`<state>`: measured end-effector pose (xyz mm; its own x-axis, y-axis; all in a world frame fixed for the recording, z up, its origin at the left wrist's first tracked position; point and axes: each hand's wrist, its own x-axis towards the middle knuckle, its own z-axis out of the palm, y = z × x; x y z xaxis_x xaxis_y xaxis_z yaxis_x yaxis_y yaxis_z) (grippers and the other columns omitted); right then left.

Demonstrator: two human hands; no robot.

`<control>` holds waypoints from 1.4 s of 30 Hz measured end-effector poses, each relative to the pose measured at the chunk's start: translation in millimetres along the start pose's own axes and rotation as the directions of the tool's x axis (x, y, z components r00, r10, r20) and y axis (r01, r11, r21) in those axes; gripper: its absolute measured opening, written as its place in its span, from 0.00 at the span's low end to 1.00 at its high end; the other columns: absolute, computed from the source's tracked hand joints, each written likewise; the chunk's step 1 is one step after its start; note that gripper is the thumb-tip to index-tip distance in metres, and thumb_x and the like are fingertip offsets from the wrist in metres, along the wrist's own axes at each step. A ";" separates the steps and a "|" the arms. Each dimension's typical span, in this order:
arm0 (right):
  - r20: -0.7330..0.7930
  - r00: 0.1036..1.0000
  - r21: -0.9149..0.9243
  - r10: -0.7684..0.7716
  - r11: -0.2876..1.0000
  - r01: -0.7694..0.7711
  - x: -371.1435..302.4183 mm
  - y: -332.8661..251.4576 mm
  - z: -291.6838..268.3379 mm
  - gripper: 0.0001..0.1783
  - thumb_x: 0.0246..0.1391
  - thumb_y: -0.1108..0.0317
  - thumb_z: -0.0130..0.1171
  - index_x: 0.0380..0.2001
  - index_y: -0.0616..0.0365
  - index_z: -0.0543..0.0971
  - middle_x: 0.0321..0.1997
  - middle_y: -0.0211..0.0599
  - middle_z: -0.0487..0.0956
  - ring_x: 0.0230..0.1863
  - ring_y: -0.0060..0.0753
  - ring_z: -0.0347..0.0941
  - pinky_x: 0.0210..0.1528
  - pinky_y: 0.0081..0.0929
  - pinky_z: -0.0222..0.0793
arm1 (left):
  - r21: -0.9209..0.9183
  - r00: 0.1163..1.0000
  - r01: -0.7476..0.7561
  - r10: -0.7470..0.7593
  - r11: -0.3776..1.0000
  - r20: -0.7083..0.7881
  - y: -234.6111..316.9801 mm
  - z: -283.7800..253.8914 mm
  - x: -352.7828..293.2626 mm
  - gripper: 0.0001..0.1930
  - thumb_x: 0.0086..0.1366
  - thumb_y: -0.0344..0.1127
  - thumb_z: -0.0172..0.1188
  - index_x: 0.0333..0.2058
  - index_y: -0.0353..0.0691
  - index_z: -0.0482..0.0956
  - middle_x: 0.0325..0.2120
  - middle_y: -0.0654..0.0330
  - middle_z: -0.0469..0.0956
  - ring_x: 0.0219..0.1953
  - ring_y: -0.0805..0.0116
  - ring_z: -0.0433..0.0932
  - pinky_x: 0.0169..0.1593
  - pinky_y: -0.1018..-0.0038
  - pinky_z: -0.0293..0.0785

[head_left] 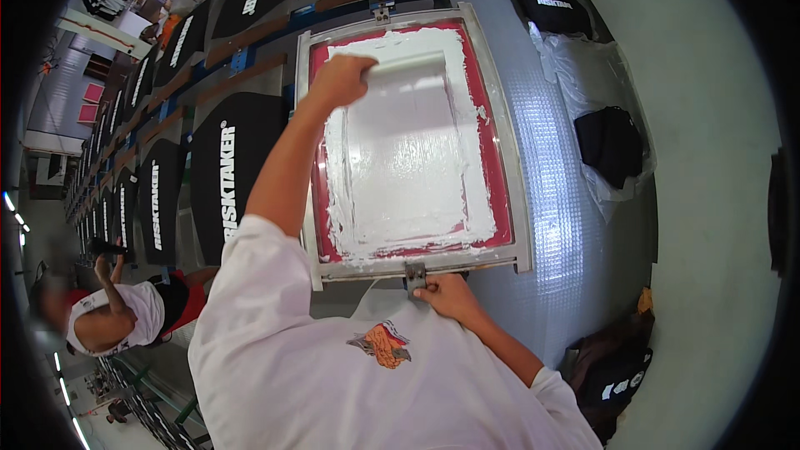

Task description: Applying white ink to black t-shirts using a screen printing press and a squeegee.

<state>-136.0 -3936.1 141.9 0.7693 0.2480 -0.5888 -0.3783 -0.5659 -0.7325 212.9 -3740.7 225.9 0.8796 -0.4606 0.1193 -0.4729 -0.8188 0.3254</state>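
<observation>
A screen-printing frame (512, 192) with metal edges lies in front of me, its red mesh border spread with thick white ink (400, 167). Toward the frame's far end, my left hand (343, 80) is closed round the left end of a pale squeegee (410, 65), which lies crosswise over the ink. My right hand (447, 295) is at the frame's near edge, its fingers closed at a small metal bracket (415, 276). Part of that grip is hidden under the frame edge.
Black fabric panels with white lettering (237, 171) lie on boards along racks to the left. A person in a white sleeveless top (125, 317) works at lower left. Folded black garments (610, 146) on clear plastic lie to the right, with a dark garment pile (612, 375) at lower right.
</observation>
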 end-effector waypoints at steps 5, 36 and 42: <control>-0.004 0.998 0.082 0.070 0.994 -0.070 -1.3 -0.3 2.3 0.15 0.44 0.58 0.65 0.27 0.61 0.80 0.20 0.43 0.76 0.22 0.37 0.73 0.29 0.31 0.67 | 0.165 0.972 -0.104 0.135 0.981 -0.192 -52.3 74.4 45.5 0.17 0.51 0.27 0.55 0.41 0.49 0.79 0.33 0.56 0.78 0.36 0.54 0.78 0.38 0.61 0.75; 0.008 0.997 -0.097 -0.075 0.992 0.075 5.8 -2.6 -6.3 0.19 0.42 0.57 0.66 0.19 0.66 0.76 0.23 0.47 0.78 0.27 0.43 0.76 0.33 0.35 0.69 | 0.079 0.665 0.742 -0.746 0.666 0.038 98.2 25.3 -190.1 0.19 0.51 0.36 0.56 0.39 0.28 0.70 0.34 0.36 0.77 0.40 0.39 0.77 0.45 0.54 0.73; -0.057 0.989 -0.067 -0.139 0.989 0.135 9.9 6.6 0.3 0.20 0.42 0.59 0.67 0.16 0.66 0.73 0.14 0.42 0.71 0.17 0.32 0.65 0.26 0.32 0.65 | 0.006 0.714 0.696 -0.694 0.718 0.092 124.7 32.7 -178.9 0.17 0.50 0.31 0.55 0.38 0.26 0.69 0.32 0.35 0.77 0.37 0.39 0.78 0.43 0.55 0.75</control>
<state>-131.1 -3937.1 131.1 0.8427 0.2786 -0.4606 -0.2356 -0.5785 -0.7810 -5.2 -3771.6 214.4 0.9516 0.2074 -0.2268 0.2725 -0.9105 0.3111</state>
